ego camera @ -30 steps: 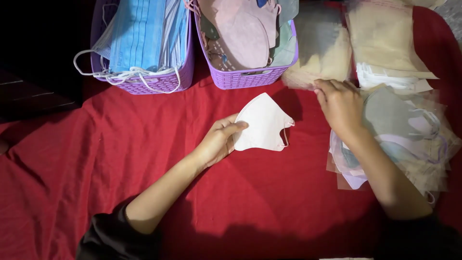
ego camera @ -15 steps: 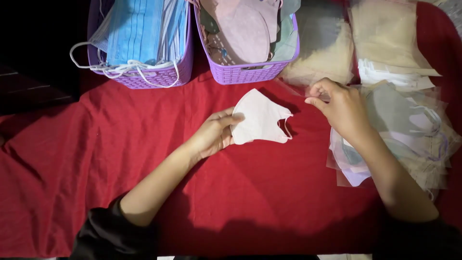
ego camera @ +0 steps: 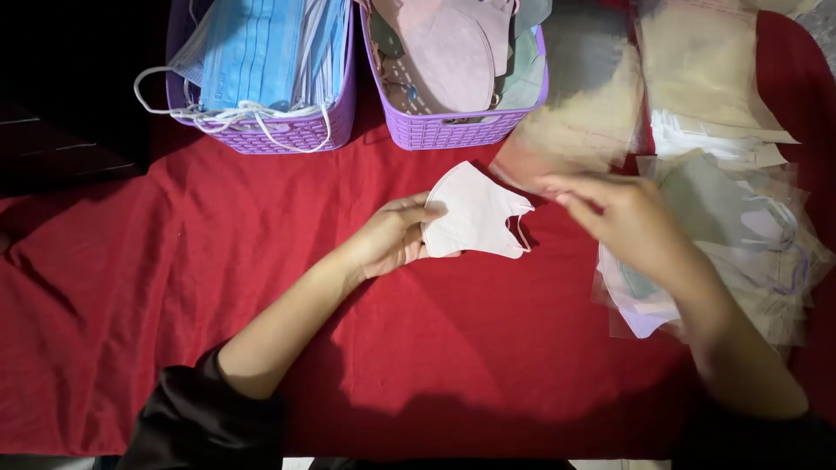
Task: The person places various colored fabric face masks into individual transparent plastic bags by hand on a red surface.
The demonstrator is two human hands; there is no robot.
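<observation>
My left hand (ego camera: 390,239) grips a folded pale pink face mask (ego camera: 475,213) by its left edge, just above the red cloth (ego camera: 174,287). The mask's ear loops hang at its right side. My right hand (ego camera: 623,218) is blurred with motion just right of the mask, fingers stretched toward it and a clear plastic sleeve (ego camera: 531,165). Whether it touches either one I cannot tell.
Two purple baskets stand at the back: the left basket (ego camera: 287,135) is full of blue pleated masks, the right basket (ego camera: 444,130) holds pink and greenish folded masks. Stacks of clear empty sleeves (ego camera: 697,87) and packed masks (ego camera: 749,235) lie on the right.
My right hand has swung left from the pile of sleeves toward the mask. My left hand has kept hold of the mask, which sits slightly lower and further right in view.
</observation>
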